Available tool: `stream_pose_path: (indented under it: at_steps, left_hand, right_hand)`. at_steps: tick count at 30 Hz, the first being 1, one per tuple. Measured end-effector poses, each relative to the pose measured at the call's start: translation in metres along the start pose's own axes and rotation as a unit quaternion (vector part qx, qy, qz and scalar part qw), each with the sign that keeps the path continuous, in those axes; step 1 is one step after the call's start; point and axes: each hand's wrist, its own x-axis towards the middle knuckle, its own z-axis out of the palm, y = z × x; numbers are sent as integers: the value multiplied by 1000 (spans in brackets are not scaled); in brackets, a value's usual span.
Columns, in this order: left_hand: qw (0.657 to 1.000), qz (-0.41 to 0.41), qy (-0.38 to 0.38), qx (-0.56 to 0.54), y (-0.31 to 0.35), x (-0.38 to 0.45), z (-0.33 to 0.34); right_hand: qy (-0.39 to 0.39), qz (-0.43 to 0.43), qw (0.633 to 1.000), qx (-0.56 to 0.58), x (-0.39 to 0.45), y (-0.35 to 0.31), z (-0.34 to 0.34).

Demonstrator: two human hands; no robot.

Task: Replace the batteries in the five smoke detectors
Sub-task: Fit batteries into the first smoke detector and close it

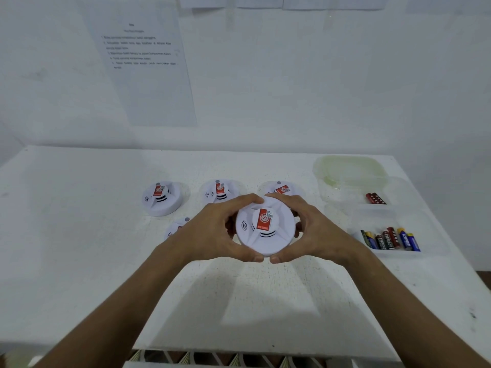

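At the centre of the frame both hands cup one white smoke detector [265, 227] above the white table [79, 248]. The left hand [212, 231] curls round its left rim and the right hand [310, 229] round its right rim, thumbs nearly meeting at the near edge and fingertips closing over the far edge. The detector faces up, showing a red label on its raised centre.

At the right of the frame a clear tray [425, 251] holds a row of loose batteries [390, 239], red, black and blue. Just beyond it a second clear tray [342, 195] holds two red batteries [376, 198].

A fourth detector [176, 227] peeks out behind the left wrist. Farther back three detectors sit in a row: the left one [162, 198], the middle one [219, 191], and the right one [281, 187], partly hidden by the right hand's fingers.

In the upper right of the table stands a pale green container [350, 171]. On the wall at upper left hangs a printed sheet [143, 73], its text too blurred to read.
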Motion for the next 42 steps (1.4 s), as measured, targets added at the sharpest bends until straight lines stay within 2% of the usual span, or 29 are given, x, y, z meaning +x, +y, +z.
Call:
stream_pose_path:
  at_steps: [15,37,42]
  left_hand:
    - [999,-1,30,26,-9,-2,1]
    - [985,-158,-2,64,-55,13,27]
    - [981,-189,-8,53,-63,14,30]
  right_hand:
    - [25,5,1000,-11,5,11,5]
    - [66,55,990,-111,36,85,41]
    - [65,45,984,-159,33,73,42]
